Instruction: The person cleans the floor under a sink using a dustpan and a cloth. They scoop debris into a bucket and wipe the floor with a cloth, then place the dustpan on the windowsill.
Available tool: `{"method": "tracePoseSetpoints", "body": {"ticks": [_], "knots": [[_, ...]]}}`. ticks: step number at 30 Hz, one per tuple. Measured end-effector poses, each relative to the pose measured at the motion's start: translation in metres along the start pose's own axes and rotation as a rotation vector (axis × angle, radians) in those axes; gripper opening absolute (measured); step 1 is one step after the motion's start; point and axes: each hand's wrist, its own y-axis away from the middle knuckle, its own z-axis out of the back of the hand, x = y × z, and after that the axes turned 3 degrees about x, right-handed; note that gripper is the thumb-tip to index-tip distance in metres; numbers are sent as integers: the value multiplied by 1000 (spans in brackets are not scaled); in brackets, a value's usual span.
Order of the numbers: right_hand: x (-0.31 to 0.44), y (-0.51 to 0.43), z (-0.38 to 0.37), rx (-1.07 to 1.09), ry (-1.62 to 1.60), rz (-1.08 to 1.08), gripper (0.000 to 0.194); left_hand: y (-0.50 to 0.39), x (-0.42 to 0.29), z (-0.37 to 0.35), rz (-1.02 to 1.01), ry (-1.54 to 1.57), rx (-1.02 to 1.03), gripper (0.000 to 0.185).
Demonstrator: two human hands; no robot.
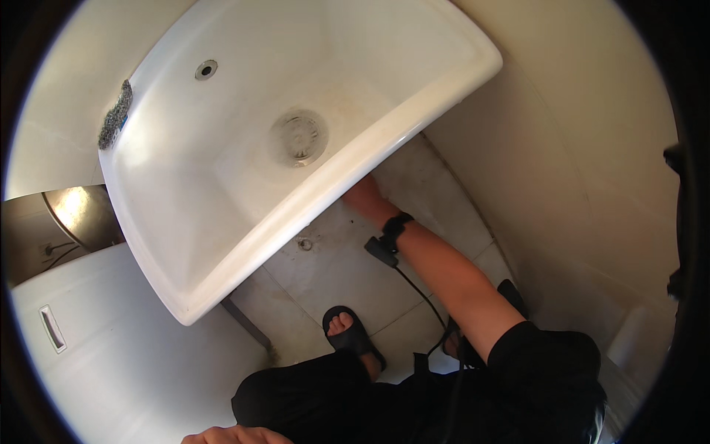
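My right hand [366, 197] reaches below the front edge of a white ceramic sink [277, 222]. The sink rim hides its fingers, so whether they hold anything does not show. A black wrist strap with a small dark device [381, 251] is on that wrist, and a black cable runs from it towards my body. Only the back part of my left hand [238, 435] shows at the bottom edge of the view, beside my bent leg in black trousers. Its fingertips are out of sight. Inside the basin is a round metal drain [300, 137], with brownish stains around it.
A grey scouring pad [115, 115] sits on the sink's left rim. At left stands a white panel [144, 333] with a recessed slot; behind it is a shiny metal vessel [83, 213]. Tiled floor [310, 283] lies below, around my sandalled foot [349, 333]. A wall [566, 166] rises right.
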Motion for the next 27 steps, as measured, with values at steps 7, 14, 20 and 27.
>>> {"method": "tracePoseSetpoints", "body": {"ticks": [7, 14, 20, 27], "knots": [[4, 36, 2, 45, -63, 550, 32, -4, -1, 6, 14, -2, 46, 24], [31, 0, -18, 50, -312, 128, 24, 3, -2, -1, 11, -19, 56, 23], [34, 29, -29, -18, -134, 364, 23, 14, -7, 2, -33, -24, 65, 20], [19, 46, 6, 252, -208, 255, 28, 19, -15, -1, -45, -6, 87, 12]]}}
